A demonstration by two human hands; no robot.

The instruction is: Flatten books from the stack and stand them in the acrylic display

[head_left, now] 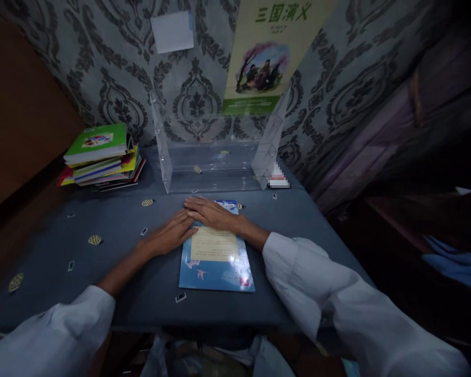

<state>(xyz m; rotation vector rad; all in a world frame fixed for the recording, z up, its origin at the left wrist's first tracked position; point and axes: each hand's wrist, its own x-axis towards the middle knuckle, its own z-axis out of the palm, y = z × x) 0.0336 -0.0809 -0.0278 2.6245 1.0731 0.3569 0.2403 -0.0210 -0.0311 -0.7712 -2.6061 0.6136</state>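
A blue book (216, 273) with a cream text panel lies flat on the table in front of me, its red mark at the lower right corner. My right hand (212, 213) rests flat across the book's far part, fingers stretched out to the left. At the book's left edge lies my left hand (175, 230), also flat, with its fingertips meeting those of the right. Part of the cover is hidden beneath the hands. Just beyond them stands a clear acrylic rack (215, 180) with holes in its side panels.
A stack of books (98, 146) with a green one on top sits at the back left. A tall yellow-green book (265, 73) stands upright above the rack's right side. A white card (173, 32) is on the patterned wall. The dark blue tablecloth (133, 272) has pineapple prints.
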